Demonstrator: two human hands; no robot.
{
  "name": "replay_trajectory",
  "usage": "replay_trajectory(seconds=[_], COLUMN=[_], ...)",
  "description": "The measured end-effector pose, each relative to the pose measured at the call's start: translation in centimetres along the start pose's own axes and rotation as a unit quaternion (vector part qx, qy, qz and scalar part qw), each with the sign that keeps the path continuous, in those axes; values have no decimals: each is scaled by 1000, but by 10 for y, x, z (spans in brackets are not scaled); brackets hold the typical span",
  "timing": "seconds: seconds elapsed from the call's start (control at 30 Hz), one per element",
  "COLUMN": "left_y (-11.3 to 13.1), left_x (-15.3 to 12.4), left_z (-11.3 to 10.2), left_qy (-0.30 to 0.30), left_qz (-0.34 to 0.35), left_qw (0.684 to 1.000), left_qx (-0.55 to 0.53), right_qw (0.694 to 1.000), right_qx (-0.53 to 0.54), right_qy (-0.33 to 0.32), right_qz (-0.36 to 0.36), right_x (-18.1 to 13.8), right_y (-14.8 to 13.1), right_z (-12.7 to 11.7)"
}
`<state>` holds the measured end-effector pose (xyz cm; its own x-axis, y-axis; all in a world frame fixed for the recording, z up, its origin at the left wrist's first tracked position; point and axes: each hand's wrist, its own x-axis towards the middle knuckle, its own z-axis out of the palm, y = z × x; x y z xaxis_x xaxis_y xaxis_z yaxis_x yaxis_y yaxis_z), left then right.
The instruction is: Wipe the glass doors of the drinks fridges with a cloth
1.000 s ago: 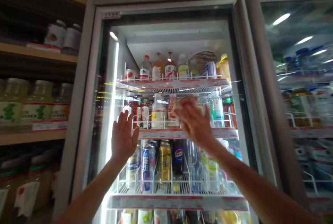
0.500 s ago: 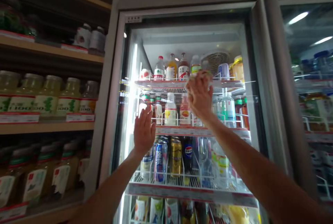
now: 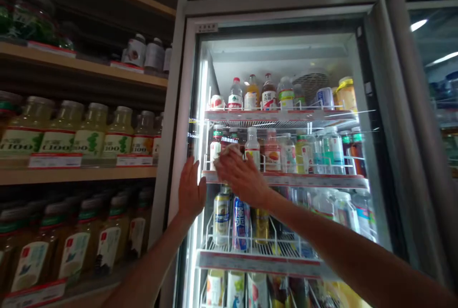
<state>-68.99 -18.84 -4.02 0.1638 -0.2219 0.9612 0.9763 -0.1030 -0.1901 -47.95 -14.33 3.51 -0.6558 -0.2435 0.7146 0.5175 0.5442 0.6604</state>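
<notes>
While the left hand (image 3: 192, 191) is held upright at the left edge of the glass door (image 3: 189, 59), fingers together and thumb spread wide, a pale cloth (image 3: 234, 147) is held under the fingers of the right hand (image 3: 243, 176). Whether the glass is touched by every fingertip cannot be told. Behind the glass, the cloth is backed by bottles near the left end of the middle shelf (image 3: 304, 180), some of them partly hidden by the right hand. On the top shelf (image 3: 257, 115), a red-capped bottle (image 3: 235, 95) is seen near the left end and a yellow jar (image 3: 347, 94) at the right end. Below the right hand, a blue can (image 3: 241, 229) is flanked by other cans.
</notes>
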Motion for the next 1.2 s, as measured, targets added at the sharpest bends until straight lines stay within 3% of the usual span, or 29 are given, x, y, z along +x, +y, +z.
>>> replay_trajectory(seconds=[0.07,0.2,0.27,0.33,0.4,0.47,0.5,0.6,0.63,0.67,0.77,0.83,0.93,1.0,1.03,1.1,1.17,1.2], left_y=[0,0,-1,-1,-3,-7,-9,-14,-16,-17,-17,-15,-8,-4,-3,-1,0,0], left_x=[0,-1,-3,-5,-6,-4,-2,11,17,25,49,64,78,81,80,77,74,74], left_z=[-1,-3,-5,-8,-10,-13,-14,-16,-16,-15,-11,-6,6,13,16,19,20,20], left_qy=[4,0,4,7,3,-7,-12,-14,-10,-2,18,22,12,-26,-51,-89,-103,-104], left_qz=[-14,-32,-37,-42,-49,-51,-53,-77,-90,-100,-91,-70,-74,-94,-98,-91,-78,-78], left_qw=[1000,999,997,996,994,994,993,993,992,991,992,994,996,995,994,991,989,989], left_qx=[-15,-44,-62,-79,-94,-101,-101,-93,-90,-87,-82,-81,-53,-9,14,50,69,74], right_qw=[998,989,986,998,996,989,994,994,988,989,1000,998,994,978,976,987,994,993], right_qx=[5,-23,-21,-4,15,25,23,7,7,10,23,15,-22,-48,-56,-63,-67,-72], right_qy=[-23,41,45,11,-25,-35,-23,48,60,59,14,4,44,67,67,49,28,26], right_qz=[-54,139,161,64,-79,-139,-109,103,140,137,-14,-57,97,193,198,141,85,94], right_x=[7,56,70,69,62,64,70,92,95,95,82,74,71,64,58,42,26,20], right_y=[-9,15,11,-10,-31,-36,-31,-13,-12,-15,-25,-17,16,29,29,26,27,33], right_z=[2,-7,-3,7,16,19,18,14,14,14,16,13,1,-3,-4,-3,-4,-6])
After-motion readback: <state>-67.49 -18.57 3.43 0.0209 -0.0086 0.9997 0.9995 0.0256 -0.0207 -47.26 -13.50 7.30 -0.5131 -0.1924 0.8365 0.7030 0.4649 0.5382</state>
